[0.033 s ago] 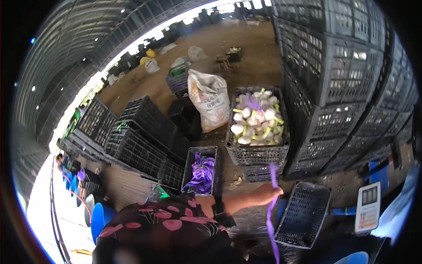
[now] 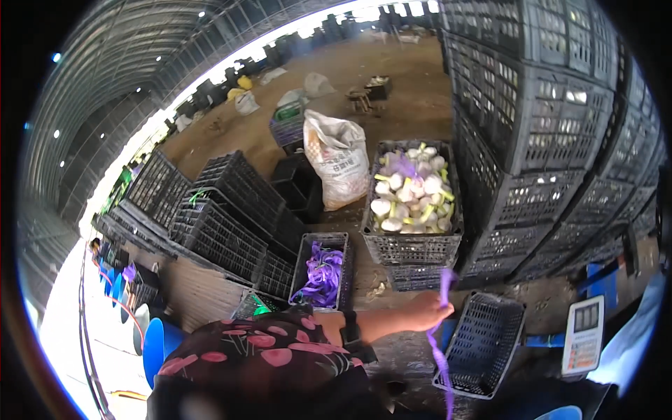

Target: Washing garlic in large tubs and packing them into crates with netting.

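Note:
My left hand [image 2: 428, 312] reaches to the right with its fingers closed on a long, narrow purple net strip [image 2: 439, 358]. One end of the strip sticks up beyond my fingers, and the rest dangles to the lower edge. Just right of this hand lies a black plastic crate [image 2: 483, 343] with slotted walls. Farther off, a black crate [image 2: 413, 246] holds white garlic bulbs [image 2: 417, 196] with a purple net bag [image 2: 400, 165] on top. Left of my hand, another crate [image 2: 346, 269] contains a tangle of purple nets [image 2: 323, 275]. My right hand does not show.
Tall stacks of black crates [image 2: 553, 119] rise on the right. A white scale [image 2: 583, 334] stands at the lower right. More black crates [image 2: 224, 210] stand at the left, and a white woven sack [image 2: 339, 161] stands beyond the crate of nets.
The upper end of the purple net strip has swung slightly right and lower, and its hanging part has shifted. My left hand keeps its hold in nearly the same place.

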Action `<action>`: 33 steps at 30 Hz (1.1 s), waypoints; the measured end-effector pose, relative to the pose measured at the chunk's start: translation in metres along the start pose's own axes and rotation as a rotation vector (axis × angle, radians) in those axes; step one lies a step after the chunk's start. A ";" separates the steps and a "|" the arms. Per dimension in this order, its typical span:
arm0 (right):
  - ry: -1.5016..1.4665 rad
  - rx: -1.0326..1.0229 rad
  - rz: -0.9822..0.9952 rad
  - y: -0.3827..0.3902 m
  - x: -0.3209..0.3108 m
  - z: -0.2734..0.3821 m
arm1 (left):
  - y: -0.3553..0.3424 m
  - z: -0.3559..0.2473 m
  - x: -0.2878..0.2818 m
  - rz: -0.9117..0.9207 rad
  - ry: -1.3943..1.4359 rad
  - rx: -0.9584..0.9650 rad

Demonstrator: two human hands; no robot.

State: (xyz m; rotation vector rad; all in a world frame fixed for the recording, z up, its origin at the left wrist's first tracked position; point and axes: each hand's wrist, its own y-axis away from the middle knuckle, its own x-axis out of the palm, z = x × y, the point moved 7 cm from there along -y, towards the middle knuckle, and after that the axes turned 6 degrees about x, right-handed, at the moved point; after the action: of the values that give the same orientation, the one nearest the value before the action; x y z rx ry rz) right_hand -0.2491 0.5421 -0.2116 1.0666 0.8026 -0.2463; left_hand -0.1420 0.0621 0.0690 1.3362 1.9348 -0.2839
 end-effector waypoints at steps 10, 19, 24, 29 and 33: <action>-0.727 -0.093 -0.497 -0.087 -0.179 0.142 | -0.083 -0.049 0.018 -0.137 0.545 0.187; -1.336 -0.106 -0.366 -0.131 -0.255 0.245 | -0.181 -0.060 0.112 0.545 0.874 0.091; -2.107 -0.103 -0.335 -0.171 -0.240 0.205 | -0.228 0.016 0.159 0.558 0.770 -0.226; -2.563 -0.248 -0.425 -0.175 -0.208 0.156 | -0.267 0.076 0.212 0.528 1.064 -0.540; -2.208 -0.110 -0.461 -0.175 -0.180 0.158 | -0.296 0.133 0.244 0.212 0.984 -0.552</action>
State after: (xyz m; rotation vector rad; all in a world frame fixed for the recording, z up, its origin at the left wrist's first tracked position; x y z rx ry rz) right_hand -0.3961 0.2877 -0.1693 0.0167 -0.9806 -1.3839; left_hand -0.3816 0.0329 -0.2570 1.3729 2.3119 1.1316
